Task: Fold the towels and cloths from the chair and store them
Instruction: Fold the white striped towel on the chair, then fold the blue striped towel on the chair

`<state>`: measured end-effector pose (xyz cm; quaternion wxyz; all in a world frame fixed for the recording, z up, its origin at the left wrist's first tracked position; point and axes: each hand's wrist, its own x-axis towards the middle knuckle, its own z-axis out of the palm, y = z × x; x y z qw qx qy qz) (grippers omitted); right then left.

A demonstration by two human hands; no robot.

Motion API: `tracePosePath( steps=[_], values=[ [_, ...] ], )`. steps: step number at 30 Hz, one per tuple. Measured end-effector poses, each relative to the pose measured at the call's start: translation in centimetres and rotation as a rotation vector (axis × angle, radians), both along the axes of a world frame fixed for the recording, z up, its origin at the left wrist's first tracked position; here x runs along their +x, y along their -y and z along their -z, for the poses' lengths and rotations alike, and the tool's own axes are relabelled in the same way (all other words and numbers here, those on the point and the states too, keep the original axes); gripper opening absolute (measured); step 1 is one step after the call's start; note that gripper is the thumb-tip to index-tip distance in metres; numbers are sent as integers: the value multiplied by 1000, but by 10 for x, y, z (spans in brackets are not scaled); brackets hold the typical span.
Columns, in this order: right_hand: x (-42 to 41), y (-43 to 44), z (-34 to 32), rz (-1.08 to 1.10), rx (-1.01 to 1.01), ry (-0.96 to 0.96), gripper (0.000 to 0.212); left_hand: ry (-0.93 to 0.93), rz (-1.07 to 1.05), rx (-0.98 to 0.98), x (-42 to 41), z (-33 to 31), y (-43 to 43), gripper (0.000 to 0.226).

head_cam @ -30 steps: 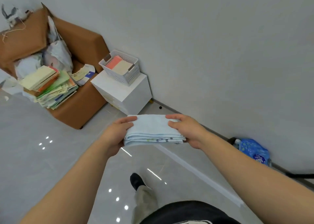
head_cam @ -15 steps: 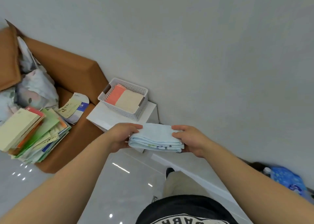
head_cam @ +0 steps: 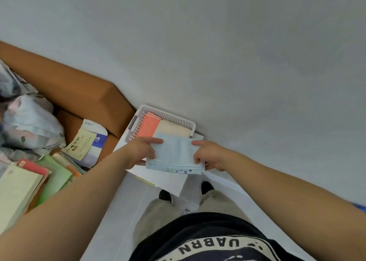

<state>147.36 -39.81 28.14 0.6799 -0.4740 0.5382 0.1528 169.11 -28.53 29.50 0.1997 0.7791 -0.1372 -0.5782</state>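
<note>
At 6 o'clock of the view, nearest to the camera, a dark shirt with pale letters is seen, and just above it beige trousers and two dark shoes on the pale floor. From 7 o'clock and from 4 o'clock the two bare forearms are stretched towards the middle.

A folded light blue towel is held between the hands, a little below the centre. Its left edge is gripped by the left hand, with the thumb laid on top. Its right edge is pinched by the right hand in the same way. The hands are kept apart, one on each side of the towel. The towel is held over the top of a white cabinet. Whether it touches the top cannot be told.

Just beyond the towel, at 12 o'clock from it, a white basket is placed on the cabinet. Two folded cloths are laid side by side in it, an orange cloth on the left and a cream cloth on the right. The near edge of the basket is covered by the far edge of the towel.

At 9 o'clock a brown chair is seen. It is loaded with a stack of books, a printed envelope and a pale bundle. Behind all this, a plain grey wall is seen from 10 to 3 o'clock.
</note>
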Motion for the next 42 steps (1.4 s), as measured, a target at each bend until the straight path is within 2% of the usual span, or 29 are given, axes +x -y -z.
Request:
tracePosePath(
  steps=[5,8,13,15,23,26,27,29,31,32,35,42],
  values=[
    [77,16,46,-141,-212,-92,84,83,265,-61,75,60,34,76],
    [109,15,87,-111,-260,-139,80,125,355,-115,105,105,51,78],
    [136,-2,149,-52,-408,-322,82,206,696,-243,131,181,64,79],
    [140,-11,161,-66,-450,-391,85,221,752,-257,133,197,66,80],
    [158,-24,173,-228,-600,-626,88,210,750,-308,127,222,55,82],
    [166,-27,177,-358,-618,-722,87,266,862,-308,126,224,56,82],
    [169,-28,177,-409,-653,-767,86,324,935,-292,126,224,57,83],
    [174,-28,176,-535,-738,-825,89,585,1155,-278,125,221,61,86],
    [178,-24,178,-677,-788,-788,94,835,1399,-362,124,221,67,94],
    [179,-21,181,-743,-796,-755,95,887,1514,-405,123,222,71,98],
    [176,-10,191,-875,-768,-729,93,894,1724,-386,122,229,82,101],
    [163,-11,212,-1014,-727,-749,91,811,1801,-329,125,249,81,99]
  ],
)
